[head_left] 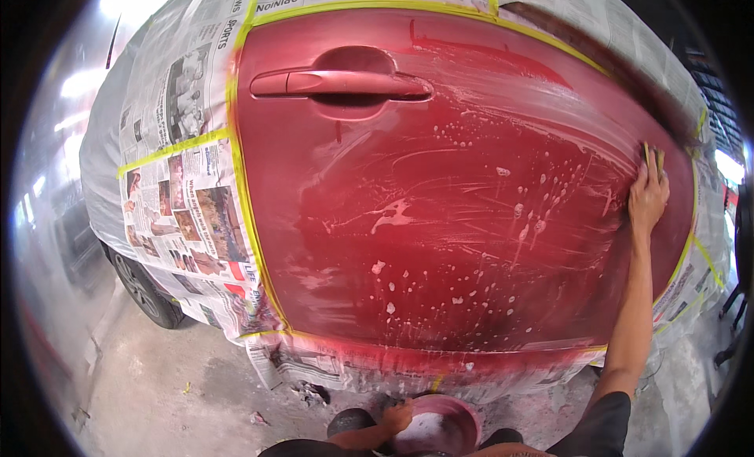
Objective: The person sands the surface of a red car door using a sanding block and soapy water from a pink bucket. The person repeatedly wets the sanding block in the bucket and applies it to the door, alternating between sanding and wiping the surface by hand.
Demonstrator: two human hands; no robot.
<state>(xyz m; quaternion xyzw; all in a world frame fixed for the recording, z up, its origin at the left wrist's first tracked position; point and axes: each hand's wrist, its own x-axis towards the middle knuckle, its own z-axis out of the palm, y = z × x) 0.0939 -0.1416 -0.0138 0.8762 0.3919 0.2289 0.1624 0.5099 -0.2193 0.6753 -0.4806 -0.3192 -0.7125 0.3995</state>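
My right hand point(648, 196) reaches up to the right side of the red car door point(345, 182). Its fingers press a thin yellowish sanding pad point(653, 156) against the paint. Whitish suds, streaks and drips cover much of the panel. Low in the view, my left hand point(397, 416) is closed beside the left rim of a pinkish basin point(470, 418) that holds pale, cloudy liquid. What those fingers hold, if anything, is hidden.
Newspaper point(184, 88) and yellow masking tape point(245, 190) surround the door. A door handle point(338, 83) sticks out at upper left. Below left is a car wheel point(145, 292). Wet, stained concrete floor point(173, 386) lies beneath.
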